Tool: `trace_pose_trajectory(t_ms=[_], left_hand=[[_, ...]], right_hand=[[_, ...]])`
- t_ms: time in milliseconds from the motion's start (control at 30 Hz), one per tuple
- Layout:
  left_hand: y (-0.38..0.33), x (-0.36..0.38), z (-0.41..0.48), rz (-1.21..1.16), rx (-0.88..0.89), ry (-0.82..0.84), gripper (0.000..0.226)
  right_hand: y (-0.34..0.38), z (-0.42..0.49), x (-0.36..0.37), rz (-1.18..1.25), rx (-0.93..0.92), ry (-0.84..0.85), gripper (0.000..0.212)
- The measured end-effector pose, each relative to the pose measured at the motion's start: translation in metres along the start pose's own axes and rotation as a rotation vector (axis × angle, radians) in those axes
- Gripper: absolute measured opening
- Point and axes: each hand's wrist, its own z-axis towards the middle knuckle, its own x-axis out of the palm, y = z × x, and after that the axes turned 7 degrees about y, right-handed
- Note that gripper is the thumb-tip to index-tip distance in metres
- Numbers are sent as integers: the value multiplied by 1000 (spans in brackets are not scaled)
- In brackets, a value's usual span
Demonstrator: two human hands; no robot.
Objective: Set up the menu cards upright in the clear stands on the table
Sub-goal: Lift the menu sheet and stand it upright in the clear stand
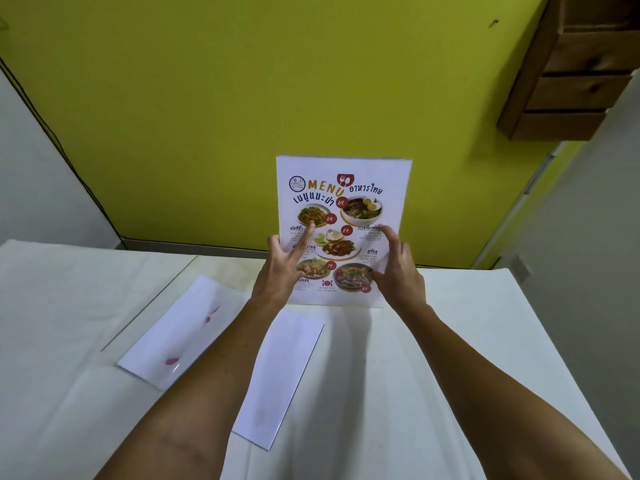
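Note:
A printed menu card point(341, 202) with food photos stands upright in a clear stand point(377, 299) at the far middle of the white table point(467, 341). My left hand point(282, 268) is at its left edge, fingers spread, with the index fingertip on the front face. Spread over the card's right side is my right hand point(398, 268), fingertips at the front face. Neither hand closes around the card. A second clear stand point(149, 306) lies flat to the left with a white sheet point(180, 334) in it. Another white card point(280, 379) lies face down, partly under my left forearm.
A yellow-green wall rises right behind the table's far edge. A wooden box shelf point(568, 77) hangs at the upper right. A black cable point(52, 133) runs down the wall at the left. The table's right edge slants towards me on the right.

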Motion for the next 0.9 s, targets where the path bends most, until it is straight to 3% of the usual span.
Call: trace_pose_trajectory(t_ms=[533, 733, 900], left_hand=[[1, 0, -8, 60, -50, 34, 90], [18, 3, -33, -6, -61, 77, 90], [37, 17, -74, 12, -78, 106, 84]], right_hand=[[-9, -4, -2, 104, -66, 23, 86], [-16, -14, -10, -12, -72, 31, 82], [-11, -28, -11, -197, -10, -176, 58]])
